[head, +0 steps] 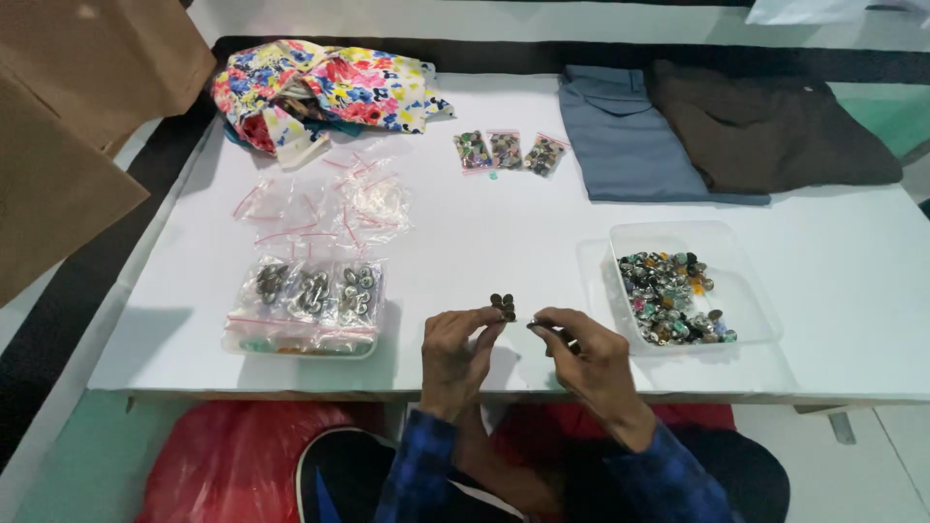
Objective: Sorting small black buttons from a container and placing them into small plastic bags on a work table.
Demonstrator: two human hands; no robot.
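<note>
Low in the frame's centre, the left hand point(455, 351) pinches a small cluster of dark buttons point(503, 306) at its fingertips, raised above the table point(504, 232), while the right hand point(586, 356) grips another, seemingly matching them.

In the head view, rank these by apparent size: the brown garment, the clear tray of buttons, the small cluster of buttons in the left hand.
1. brown garment, though it lies farthest away
2. clear tray
3. button cluster, pinched by the left hand
</note>
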